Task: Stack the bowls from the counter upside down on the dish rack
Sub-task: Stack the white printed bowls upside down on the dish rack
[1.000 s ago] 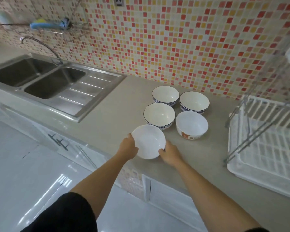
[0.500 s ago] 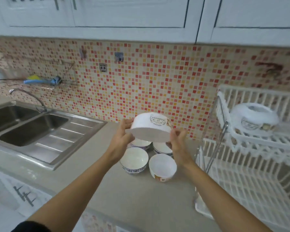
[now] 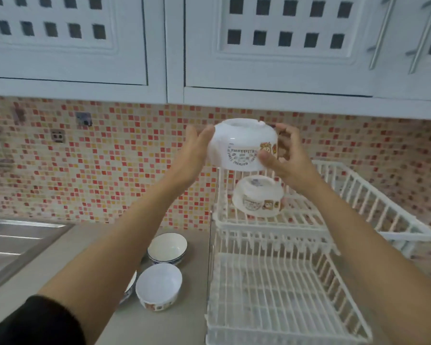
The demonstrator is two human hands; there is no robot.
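Note:
I hold a white bowl with a bear print upside down between my left hand and my right hand. It hangs in the air just above another upside-down white bowl, which rests on the upper tier of the white dish rack. On the counter below stand upright bowls: a blue-rimmed bowl, a white printed bowl, and a third bowl mostly hidden by my left arm.
The rack's lower tier lies open below. A steel sink drainboard is at the left. White wall cabinets hang close overhead, above the mosaic tile wall.
Both hands lifted the bowl from the counter, turned it upside down and carried it up and right to above the bowl on the rack's upper tier. The view tilted upward.

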